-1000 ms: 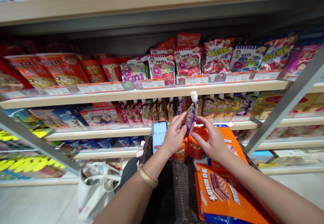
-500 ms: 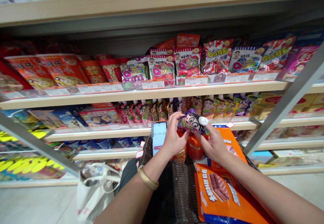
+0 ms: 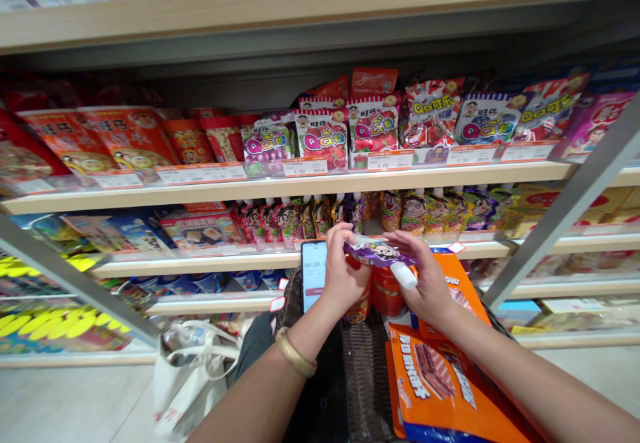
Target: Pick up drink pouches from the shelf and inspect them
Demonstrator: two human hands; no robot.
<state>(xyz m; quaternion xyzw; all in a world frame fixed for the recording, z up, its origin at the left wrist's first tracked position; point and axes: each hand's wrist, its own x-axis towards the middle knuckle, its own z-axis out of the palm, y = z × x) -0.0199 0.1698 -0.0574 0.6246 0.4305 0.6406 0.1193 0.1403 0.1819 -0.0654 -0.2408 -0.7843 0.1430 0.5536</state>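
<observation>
Between my two hands is a purple spouted jelly pouch (image 3: pixel 379 251) with a cartoon face and a white cap, tilted so the cap points down toward me on the right. My left hand (image 3: pixel 345 266) grips its left, bottom end. Closed around the cap end on the right is my right hand (image 3: pixel 430 276), its fingers along the far edge. Just below the pouch, red jars (image 3: pixel 387 293) stand in a dark wicker basket (image 3: pixel 367 376), partly covered by my hands. An orange snack bag (image 3: pixel 435 376) lies in the basket beneath my right forearm.
A phone (image 3: pixel 314 273) showing a timer stands at the basket's left side. Rows of similar pouches (image 3: pixel 287 219) line the shelf ahead, with gummy candy bags (image 3: pixel 323 139) above. A white tote bag (image 3: pixel 195 369) sits on the floor at left. A slanting metal post (image 3: pixel 565 189) rises at right.
The pouch has been turned in my hands: its face was toward me, and now it lies flatter with the cap lower. My right fingers have shifted to its far edge.
</observation>
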